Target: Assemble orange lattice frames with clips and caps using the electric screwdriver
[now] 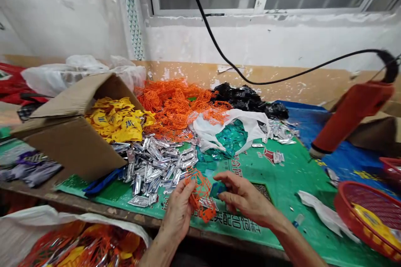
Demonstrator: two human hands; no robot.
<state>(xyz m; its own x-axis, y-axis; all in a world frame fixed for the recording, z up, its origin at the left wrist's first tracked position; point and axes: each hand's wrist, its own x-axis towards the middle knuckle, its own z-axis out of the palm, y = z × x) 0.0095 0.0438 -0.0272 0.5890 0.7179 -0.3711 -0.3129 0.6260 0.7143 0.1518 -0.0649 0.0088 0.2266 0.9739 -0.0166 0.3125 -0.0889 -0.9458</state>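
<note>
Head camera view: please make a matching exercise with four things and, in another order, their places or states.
Things:
1 left hand
2 yellow plastic pieces
3 silver foil sachets
4 red plastic basket

Places or states:
A in a cardboard box
B on the green mat's lower right
C gripping orange plastic mesh
D heaped beside the cardboard box

Pairs: 1-C, 2-A, 3-D, 4-B

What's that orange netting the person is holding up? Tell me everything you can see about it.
The piece of orange plastic mesh is a small, crumpled lattice of thin strands, bent out of shape. The left hand grips its side with the fingers, holding it above the green printed mat. The right hand is close by on the other side. A silvery packet seems caught at its lower part.
</note>
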